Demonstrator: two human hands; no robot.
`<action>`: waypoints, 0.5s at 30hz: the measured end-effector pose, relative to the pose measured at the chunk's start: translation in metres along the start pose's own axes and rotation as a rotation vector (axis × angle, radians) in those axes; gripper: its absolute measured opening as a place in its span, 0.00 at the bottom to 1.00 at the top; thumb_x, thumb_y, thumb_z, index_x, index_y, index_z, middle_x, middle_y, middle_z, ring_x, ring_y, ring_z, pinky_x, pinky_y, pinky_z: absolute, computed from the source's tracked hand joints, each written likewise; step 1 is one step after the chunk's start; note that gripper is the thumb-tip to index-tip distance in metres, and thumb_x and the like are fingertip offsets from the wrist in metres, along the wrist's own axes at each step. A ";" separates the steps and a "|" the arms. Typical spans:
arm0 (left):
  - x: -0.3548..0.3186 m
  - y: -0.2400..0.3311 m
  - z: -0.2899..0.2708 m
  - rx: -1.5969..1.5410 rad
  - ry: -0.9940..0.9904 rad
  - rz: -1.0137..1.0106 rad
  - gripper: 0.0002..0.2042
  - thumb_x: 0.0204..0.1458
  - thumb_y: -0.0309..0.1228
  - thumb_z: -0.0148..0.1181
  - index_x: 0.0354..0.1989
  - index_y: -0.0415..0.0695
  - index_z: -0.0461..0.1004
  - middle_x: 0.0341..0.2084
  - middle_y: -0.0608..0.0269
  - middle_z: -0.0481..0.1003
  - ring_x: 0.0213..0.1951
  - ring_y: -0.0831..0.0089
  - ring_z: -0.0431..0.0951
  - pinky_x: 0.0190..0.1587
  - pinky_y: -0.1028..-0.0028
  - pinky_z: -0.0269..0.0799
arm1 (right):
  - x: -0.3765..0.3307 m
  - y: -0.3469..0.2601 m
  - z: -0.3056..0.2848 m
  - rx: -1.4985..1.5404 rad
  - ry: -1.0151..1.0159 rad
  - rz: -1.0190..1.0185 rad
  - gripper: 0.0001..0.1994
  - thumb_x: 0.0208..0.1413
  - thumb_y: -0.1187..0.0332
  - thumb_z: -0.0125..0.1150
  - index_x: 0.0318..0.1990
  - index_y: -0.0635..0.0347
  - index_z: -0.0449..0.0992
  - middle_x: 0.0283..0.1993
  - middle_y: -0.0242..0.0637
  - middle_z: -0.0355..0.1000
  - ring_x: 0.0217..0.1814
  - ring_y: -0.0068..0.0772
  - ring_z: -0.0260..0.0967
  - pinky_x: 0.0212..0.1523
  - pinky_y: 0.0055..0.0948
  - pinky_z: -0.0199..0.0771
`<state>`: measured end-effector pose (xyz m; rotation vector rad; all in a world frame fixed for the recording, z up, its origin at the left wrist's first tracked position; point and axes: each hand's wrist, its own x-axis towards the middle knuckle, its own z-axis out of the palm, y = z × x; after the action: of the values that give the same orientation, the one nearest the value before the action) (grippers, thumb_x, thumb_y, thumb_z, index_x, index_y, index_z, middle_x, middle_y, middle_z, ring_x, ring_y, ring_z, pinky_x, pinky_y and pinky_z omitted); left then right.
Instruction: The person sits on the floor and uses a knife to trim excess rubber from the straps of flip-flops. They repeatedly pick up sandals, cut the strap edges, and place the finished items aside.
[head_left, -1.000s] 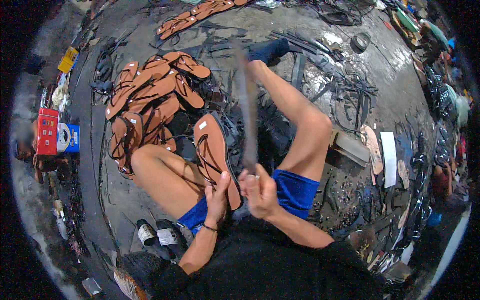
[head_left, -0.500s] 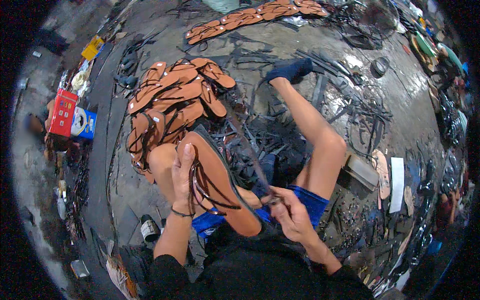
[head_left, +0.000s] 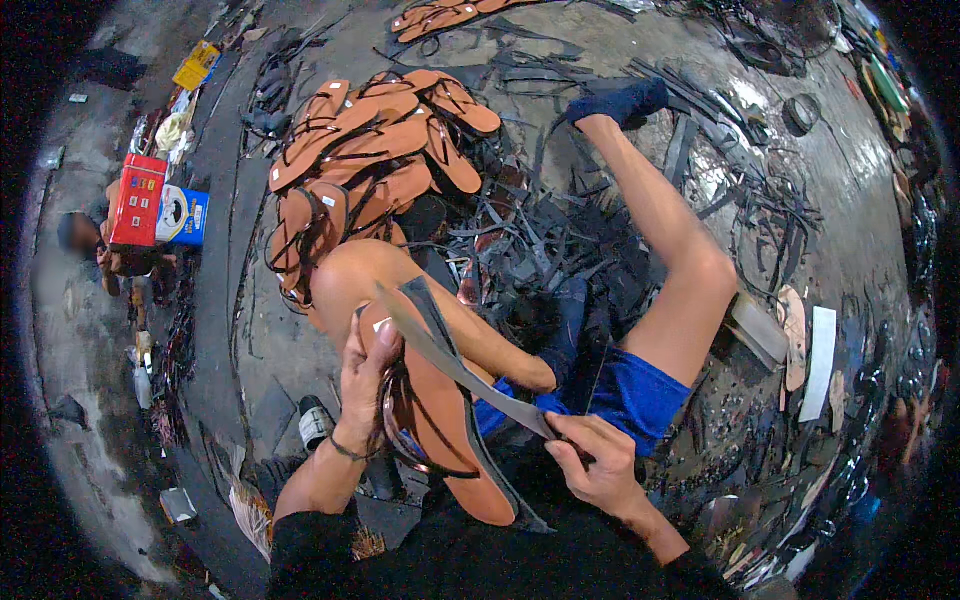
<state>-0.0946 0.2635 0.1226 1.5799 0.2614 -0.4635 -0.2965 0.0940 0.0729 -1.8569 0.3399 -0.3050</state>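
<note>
Head view: the tan sandal (head_left: 435,420) with dark straps is held up in front of the black shirt (head_left: 460,565), slanting, its far end near the left knee (head_left: 352,270). At the sandal's left edge, the left hand (head_left: 365,375) has its fingers wrapped underneath and its thumb pressed on the upper face, a firm grip. To the right of the sandal, the right hand (head_left: 597,455) has its fingers curled closely round the near end of a long knife (head_left: 455,370), whose blade crosses over the sandal's far part; whether its edge touches is not clear. A dark margin (head_left: 427,304) juts out past the tan face along the sandal's right side, so the step in hand seems to be trimming that margin, with the cut probably unfinished. The next move would call for a steady left grip, the blade set against the margin and the thumb clear of its path. Beyond the sandal lie a pile of sandals (head_left: 375,150) and black scraps (head_left: 535,235)
</note>
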 end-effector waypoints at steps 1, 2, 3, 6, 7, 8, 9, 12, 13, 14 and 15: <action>0.001 -0.003 -0.002 -0.013 -0.062 0.017 0.25 0.56 0.33 0.57 0.60 0.42 0.59 0.48 0.59 0.70 0.49 0.70 0.73 0.53 0.71 0.70 | 0.006 -0.004 0.001 -0.036 0.021 -0.019 0.16 0.45 0.71 0.69 0.44 0.61 0.78 0.40 0.42 0.78 0.33 0.36 0.75 0.34 0.31 0.74; 0.002 -0.007 -0.005 -0.026 -0.125 0.033 0.25 0.56 0.31 0.57 0.60 0.42 0.58 0.48 0.60 0.70 0.49 0.70 0.73 0.53 0.71 0.70 | 0.012 -0.007 0.000 -0.072 0.043 -0.038 0.16 0.45 0.71 0.69 0.44 0.61 0.79 0.40 0.42 0.78 0.33 0.36 0.75 0.33 0.30 0.75; 0.001 -0.007 -0.009 -0.037 -0.179 0.052 0.25 0.56 0.29 0.57 0.60 0.42 0.58 0.48 0.60 0.70 0.49 0.70 0.73 0.53 0.70 0.70 | 0.019 -0.012 0.001 -0.101 0.058 -0.059 0.16 0.45 0.71 0.69 0.44 0.61 0.79 0.40 0.42 0.77 0.33 0.36 0.75 0.33 0.30 0.75; -0.002 -0.003 -0.004 -0.048 -0.256 0.048 0.25 0.54 0.32 0.59 0.58 0.43 0.59 0.48 0.59 0.70 0.49 0.70 0.73 0.53 0.70 0.71 | 0.046 -0.025 -0.004 -0.059 0.046 -0.029 0.13 0.48 0.69 0.68 0.42 0.61 0.79 0.39 0.42 0.77 0.33 0.37 0.76 0.33 0.30 0.76; -0.001 -0.001 -0.003 -0.065 -0.302 0.041 0.25 0.54 0.33 0.60 0.58 0.43 0.59 0.48 0.59 0.70 0.49 0.70 0.73 0.53 0.69 0.71 | 0.055 -0.031 -0.008 -0.030 0.043 -0.025 0.13 0.48 0.68 0.67 0.42 0.60 0.79 0.39 0.42 0.77 0.32 0.38 0.76 0.33 0.30 0.76; -0.001 -0.001 -0.003 -0.075 -0.283 -0.001 0.26 0.52 0.35 0.61 0.58 0.43 0.59 0.48 0.59 0.70 0.48 0.70 0.74 0.52 0.70 0.71 | 0.063 -0.035 -0.011 -0.037 0.047 -0.058 0.13 0.50 0.67 0.66 0.43 0.60 0.79 0.37 0.42 0.77 0.31 0.39 0.76 0.32 0.31 0.76; -0.002 0.002 0.000 -0.097 -0.295 0.001 0.26 0.53 0.35 0.61 0.58 0.43 0.59 0.48 0.59 0.70 0.48 0.70 0.74 0.51 0.70 0.71 | 0.069 -0.038 -0.012 -0.032 0.046 -0.074 0.13 0.50 0.69 0.66 0.43 0.61 0.79 0.35 0.42 0.77 0.28 0.36 0.74 0.29 0.29 0.75; -0.006 0.008 0.013 -0.137 -0.290 -0.010 0.28 0.51 0.36 0.62 0.58 0.43 0.58 0.47 0.60 0.70 0.47 0.70 0.74 0.49 0.70 0.73 | 0.082 -0.044 -0.017 -0.070 -0.022 -0.063 0.13 0.52 0.67 0.63 0.45 0.57 0.77 0.33 0.43 0.76 0.31 0.40 0.76 0.30 0.32 0.76; -0.005 0.007 0.011 -0.028 -0.309 0.009 0.28 0.50 0.37 0.63 0.57 0.43 0.59 0.46 0.60 0.70 0.47 0.69 0.74 0.48 0.70 0.74 | 0.088 -0.044 -0.015 -0.080 -0.015 -0.069 0.12 0.53 0.67 0.61 0.45 0.56 0.77 0.33 0.43 0.76 0.32 0.42 0.76 0.31 0.34 0.76; -0.004 0.001 0.005 0.081 -0.326 0.028 0.29 0.50 0.38 0.64 0.57 0.42 0.59 0.46 0.60 0.71 0.47 0.69 0.75 0.48 0.70 0.74 | 0.096 -0.043 -0.010 -0.089 -0.010 -0.075 0.12 0.54 0.66 0.60 0.45 0.56 0.76 0.32 0.44 0.75 0.32 0.44 0.75 0.31 0.35 0.76; -0.003 -0.003 0.001 0.191 -0.345 0.050 0.29 0.49 0.38 0.64 0.56 0.42 0.59 0.45 0.60 0.71 0.47 0.69 0.75 0.47 0.69 0.75 | 0.107 -0.037 -0.005 -0.099 -0.001 -0.082 0.11 0.54 0.66 0.59 0.45 0.56 0.76 0.32 0.44 0.75 0.32 0.45 0.75 0.31 0.37 0.76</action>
<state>-0.0988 0.2635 0.1212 1.6559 -0.0879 -0.7281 -0.1968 0.0603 0.1139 -1.9716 0.2837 -0.3486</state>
